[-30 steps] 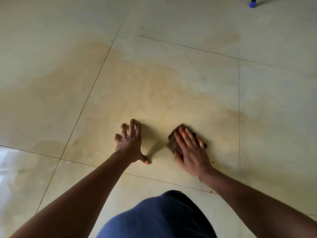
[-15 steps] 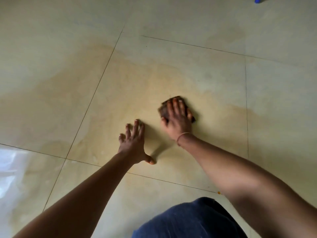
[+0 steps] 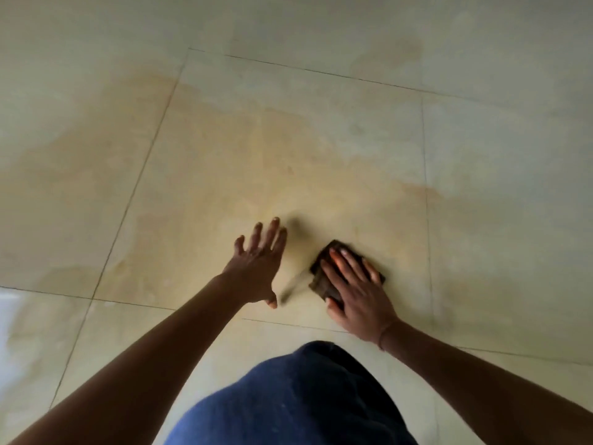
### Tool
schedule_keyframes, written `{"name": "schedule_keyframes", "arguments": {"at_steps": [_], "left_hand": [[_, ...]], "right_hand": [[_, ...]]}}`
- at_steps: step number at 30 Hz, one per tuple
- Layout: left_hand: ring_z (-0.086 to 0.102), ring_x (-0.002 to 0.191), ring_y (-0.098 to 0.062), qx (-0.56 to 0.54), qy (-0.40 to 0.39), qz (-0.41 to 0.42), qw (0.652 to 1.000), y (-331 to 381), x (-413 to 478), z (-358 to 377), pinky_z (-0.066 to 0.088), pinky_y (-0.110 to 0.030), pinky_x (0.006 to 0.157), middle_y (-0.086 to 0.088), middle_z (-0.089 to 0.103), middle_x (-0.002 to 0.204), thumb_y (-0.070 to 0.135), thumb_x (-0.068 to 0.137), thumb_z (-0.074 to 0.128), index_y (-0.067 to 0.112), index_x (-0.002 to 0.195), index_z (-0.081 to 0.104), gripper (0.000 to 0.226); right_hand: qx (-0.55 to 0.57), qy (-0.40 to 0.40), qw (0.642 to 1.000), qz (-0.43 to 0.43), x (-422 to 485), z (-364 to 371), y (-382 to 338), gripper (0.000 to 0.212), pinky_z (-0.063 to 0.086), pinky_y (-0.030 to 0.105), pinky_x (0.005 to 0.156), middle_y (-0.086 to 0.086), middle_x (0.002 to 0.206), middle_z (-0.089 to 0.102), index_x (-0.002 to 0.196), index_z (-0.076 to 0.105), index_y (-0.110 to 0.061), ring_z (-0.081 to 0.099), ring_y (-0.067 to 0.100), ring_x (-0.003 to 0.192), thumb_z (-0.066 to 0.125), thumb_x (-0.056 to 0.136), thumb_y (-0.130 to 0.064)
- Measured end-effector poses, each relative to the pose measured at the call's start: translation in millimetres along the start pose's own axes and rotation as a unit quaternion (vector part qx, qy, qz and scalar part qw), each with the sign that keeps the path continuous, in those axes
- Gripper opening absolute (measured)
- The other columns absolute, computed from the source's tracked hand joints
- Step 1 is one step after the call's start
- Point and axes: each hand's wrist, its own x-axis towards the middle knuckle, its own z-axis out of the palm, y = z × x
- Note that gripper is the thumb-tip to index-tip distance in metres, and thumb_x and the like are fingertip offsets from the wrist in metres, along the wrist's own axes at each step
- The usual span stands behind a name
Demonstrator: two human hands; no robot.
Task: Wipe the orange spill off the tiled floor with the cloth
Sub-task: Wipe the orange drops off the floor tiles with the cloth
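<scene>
I see the right hand (image 3: 361,297) pressed flat on the dark cloth (image 3: 324,281), grip released, fingers spread over it. The cloth lies on the tiled floor (image 3: 497,155) inside the orange spill (image 3: 224,175). Left hand (image 3: 256,268) just left of the cloth, grip released, fingers splayed.

A: Item, lower centre of frame?
B: Right hand (image 3: 359,292), flat, fingers spread, pressing a dark folded cloth (image 3: 324,281) on the tiled floor (image 3: 497,139).
A: Left of it?
B: Left hand (image 3: 256,268), open, splayed, near the cloth, apart.
A: Floor condition?
B: Orange spill (image 3: 224,175), broad pale film across centre and left tiles.
</scene>
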Motion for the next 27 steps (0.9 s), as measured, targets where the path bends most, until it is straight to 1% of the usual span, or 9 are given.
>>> {"name": "schedule_keyframes", "arguments": {"at_steps": [2,6,9,12,15,19,22,25,27], "left_hand": [[-0.020,0.143,-0.038,-0.024,-0.024,0.031,0.999,28.4,8.5,0.8,0.005,-0.060,0.113,-0.010,-0.031,0.154,0.054,0.052,0.086,0.013,0.148,-0.019,0.148],[-0.027,0.140,-0.041,-0.035,-0.062,0.008,0.997,60.5,20.0,10.9,0.003,-0.066,0.112,-0.011,-0.034,0.153,0.063,0.050,0.082,0.009,0.148,-0.019,0.150],[-0.030,0.137,-0.043,-0.014,-0.049,-0.003,0.999,62.6,16.8,20.1,0.002,-0.069,0.110,-0.013,-0.038,0.151,0.062,0.051,0.082,0.007,0.146,-0.022,0.151],[-0.032,0.136,-0.042,-0.013,-0.041,-0.002,0.999,62.3,17.8,23.6,-0.005,-0.066,0.109,-0.012,-0.040,0.149,0.064,0.050,0.082,0.008,0.144,-0.026,0.154],[-0.033,0.136,-0.040,-0.010,-0.038,-0.004,0.999,59.8,21.0,27.9,-0.006,-0.064,0.110,-0.010,-0.041,0.149,0.068,0.046,0.081,0.011,0.146,-0.024,0.156],[-0.031,0.138,-0.041,-0.009,-0.038,0.000,0.999,59.9,20.1,26.9,-0.001,-0.066,0.112,-0.010,-0.040,0.150,0.067,0.044,0.082,0.011,0.147,-0.022,0.157],[-0.031,0.138,-0.040,-0.011,-0.038,-0.003,0.999,61.7,19.2,23.8,0.001,-0.066,0.112,-0.009,-0.039,0.150,0.066,0.046,0.082,0.011,0.147,-0.023,0.156],[-0.030,0.139,-0.041,-0.001,-0.037,-0.004,0.999,59.5,23.0,26.8,0.001,-0.066,0.112,-0.009,-0.039,0.150,0.069,0.044,0.081,0.012,0.146,-0.024,0.157],[-0.028,0.140,-0.040,-0.001,-0.031,0.000,1.000,58.9,21.9,28.2,0.002,-0.065,0.112,-0.008,-0.038,0.151,0.070,0.043,0.080,0.012,0.147,-0.022,0.157]], "right_hand": [[-0.018,0.014,0.999,0.040,-8.1,-9.3,30.8,0.076,0.026,0.051,0.113,0.005,0.160,0.022,0.151,0.027,-0.022,0.016,0.021,0.148,0.043,0.081,-0.049],[0.009,0.032,0.977,0.212,-26.7,-5.7,29.4,0.077,0.022,0.049,0.115,0.005,0.161,0.019,0.152,0.024,-0.022,0.014,0.022,0.149,0.039,0.081,-0.049],[0.014,0.007,0.980,0.199,-83.8,15.3,-6.9,0.078,0.028,0.053,0.112,0.008,0.158,0.025,0.151,0.023,-0.022,0.021,0.027,0.146,0.041,0.081,-0.051],[0.014,0.001,0.985,0.170,-64.2,9.1,-3.9,0.074,0.032,0.055,0.110,0.008,0.156,0.028,0.149,0.027,-0.023,0.024,0.027,0.145,0.040,0.082,-0.052],[0.007,0.010,0.980,0.197,-33.5,3.5,10.7,0.074,0.023,0.051,0.113,0.004,0.159,0.022,0.151,0.021,-0.026,0.015,0.023,0.148,0.042,0.084,-0.050],[0.033,0.007,0.978,0.207,-114.4,26.7,-16.7,0.088,0.021,0.052,0.115,0.003,0.161,0.011,0.154,0.007,-0.027,0.013,0.023,0.148,0.047,0.083,-0.059],[0.031,0.013,0.980,0.194,-110.2,25.0,-9.2,0.084,0.029,0.054,0.111,0.005,0.158,0.020,0.151,0.020,-0.024,0.020,0.024,0.145,0.050,0.080,-0.058],[0.042,0.035,0.960,0.275,-45.0,4.9,4.9,0.071,0.022,0.050,0.116,0.005,0.159,0.023,0.150,0.024,-0.023,0.015,0.024,0.147,0.041,0.086,-0.049],[0.033,0.035,0.958,0.282,-57.9,14.6,-2.2,0.071,0.023,0.048,0.116,0.004,0.160,0.021,0.150,0.025,-0.023,0.018,0.024,0.147,0.044,0.086,-0.048]]}}
